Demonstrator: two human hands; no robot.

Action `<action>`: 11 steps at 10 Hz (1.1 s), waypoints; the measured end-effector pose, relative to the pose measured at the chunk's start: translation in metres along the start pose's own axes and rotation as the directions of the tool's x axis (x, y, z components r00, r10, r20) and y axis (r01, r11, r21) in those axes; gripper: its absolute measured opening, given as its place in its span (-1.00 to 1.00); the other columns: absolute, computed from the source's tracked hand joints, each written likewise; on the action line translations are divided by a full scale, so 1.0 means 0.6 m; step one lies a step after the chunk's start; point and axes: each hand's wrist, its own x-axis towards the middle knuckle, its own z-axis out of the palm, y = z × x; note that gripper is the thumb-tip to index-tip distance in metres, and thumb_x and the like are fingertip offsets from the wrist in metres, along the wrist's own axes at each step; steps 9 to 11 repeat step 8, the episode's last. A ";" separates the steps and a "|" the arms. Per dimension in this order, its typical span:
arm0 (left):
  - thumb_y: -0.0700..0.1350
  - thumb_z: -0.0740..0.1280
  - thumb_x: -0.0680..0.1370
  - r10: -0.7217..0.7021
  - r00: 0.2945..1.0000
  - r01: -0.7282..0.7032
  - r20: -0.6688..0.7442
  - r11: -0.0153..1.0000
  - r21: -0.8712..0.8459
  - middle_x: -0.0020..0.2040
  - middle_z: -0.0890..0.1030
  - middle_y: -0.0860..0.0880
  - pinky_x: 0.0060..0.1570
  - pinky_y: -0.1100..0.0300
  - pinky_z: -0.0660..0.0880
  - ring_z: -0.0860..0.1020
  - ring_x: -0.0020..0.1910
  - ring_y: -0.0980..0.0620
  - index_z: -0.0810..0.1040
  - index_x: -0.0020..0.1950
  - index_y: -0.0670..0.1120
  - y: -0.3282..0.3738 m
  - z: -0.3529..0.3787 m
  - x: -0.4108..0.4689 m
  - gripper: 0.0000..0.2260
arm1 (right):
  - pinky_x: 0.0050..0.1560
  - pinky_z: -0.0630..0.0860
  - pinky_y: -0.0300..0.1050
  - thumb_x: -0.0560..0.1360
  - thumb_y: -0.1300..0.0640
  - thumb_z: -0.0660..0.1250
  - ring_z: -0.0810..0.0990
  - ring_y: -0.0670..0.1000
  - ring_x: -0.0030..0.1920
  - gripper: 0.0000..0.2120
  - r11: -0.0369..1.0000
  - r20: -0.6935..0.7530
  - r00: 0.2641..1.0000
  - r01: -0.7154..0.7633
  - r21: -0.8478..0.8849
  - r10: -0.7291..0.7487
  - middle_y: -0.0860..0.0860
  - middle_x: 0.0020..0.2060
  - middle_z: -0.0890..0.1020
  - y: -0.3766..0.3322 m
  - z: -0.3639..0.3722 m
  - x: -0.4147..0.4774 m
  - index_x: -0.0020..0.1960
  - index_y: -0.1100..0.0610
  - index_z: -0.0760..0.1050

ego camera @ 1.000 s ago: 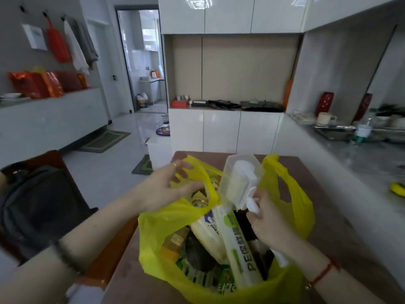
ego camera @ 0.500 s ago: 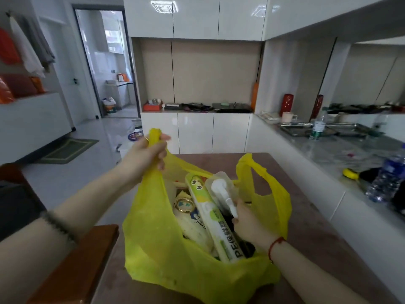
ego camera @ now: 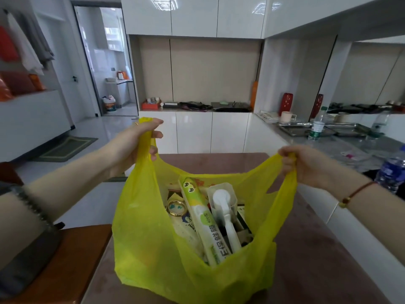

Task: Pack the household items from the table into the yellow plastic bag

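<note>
The yellow plastic bag (ego camera: 153,249) stands on the brown table (ego camera: 317,260), its mouth stretched wide. My left hand (ego camera: 135,141) grips the left handle, raised high. My right hand (ego camera: 306,163) grips the right handle. Inside the bag stand a long green-and-white cling film box (ego camera: 203,222), a clear container with a white brush (ego camera: 223,205), a gold ring-shaped item (ego camera: 176,207) and several flat packets, partly hidden by the bag's wall.
A wooden chair with a dark bag (ego camera: 32,249) stands at the left of the table. A grey counter on the right carries water bottles (ego camera: 392,170), metal trays (ego camera: 306,128) and a cup (ego camera: 287,116). White cabinets (ego camera: 197,132) stand beyond the table.
My right hand left the brush container inside the bag and took the right handle. Both hands have pulled the handles up and apart, opening the bag wide.
</note>
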 end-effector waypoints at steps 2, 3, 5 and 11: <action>0.00 0.20 0.55 0.032 0.994 -0.027 -0.103 0.998 0.056 -0.16 0.48 0.07 -0.49 0.30 0.38 0.41 -0.54 0.16 0.50 -0.07 0.04 0.031 -0.002 0.068 -0.89 | -0.67 0.15 -0.33 0.62 0.20 -0.02 0.16 -0.16 -0.73 -0.70 0.999 -0.003 0.999 0.033 0.002 -0.033 -0.09 -0.72 0.26 -0.057 -0.039 0.050 -0.23 0.15 0.35; 0.01 0.14 0.57 0.034 0.993 -0.029 -0.116 0.999 0.045 -0.20 0.47 0.11 -0.41 0.31 0.36 0.42 -0.49 0.18 0.47 -0.19 0.05 0.039 -0.003 0.111 -0.80 | -0.68 0.11 -0.35 0.63 0.22 -0.03 0.14 -0.17 -0.74 -0.68 0.993 -0.014 0.995 0.096 -0.065 -0.097 -0.11 -0.74 0.27 -0.093 -0.025 0.083 -0.24 0.15 0.35; 0.02 0.11 0.59 0.005 0.988 -0.011 -0.154 0.999 -0.042 -0.19 0.52 0.07 -0.30 0.24 0.45 0.46 -0.36 0.14 0.51 -0.14 0.01 0.037 0.017 0.172 -0.77 | -0.66 0.17 -0.37 0.63 0.23 -0.03 0.20 -0.16 -0.71 -0.71 0.983 -0.057 0.983 0.167 -0.077 -0.172 -0.09 -0.63 0.36 -0.148 -0.033 0.156 -0.22 0.15 0.35; -0.07 0.21 0.57 -0.018 0.998 0.017 -0.059 1.000 -0.012 -0.22 0.50 0.06 -0.28 0.25 0.59 0.49 -0.35 0.14 0.51 -0.10 -0.02 0.009 0.061 0.190 -0.89 | 0.10 0.51 -0.01 0.52 0.31 0.24 0.54 0.06 -0.11 -0.76 0.907 -0.115 0.962 0.188 -0.378 -0.247 0.14 -0.11 0.56 -0.118 -0.103 0.128 0.17 0.25 0.47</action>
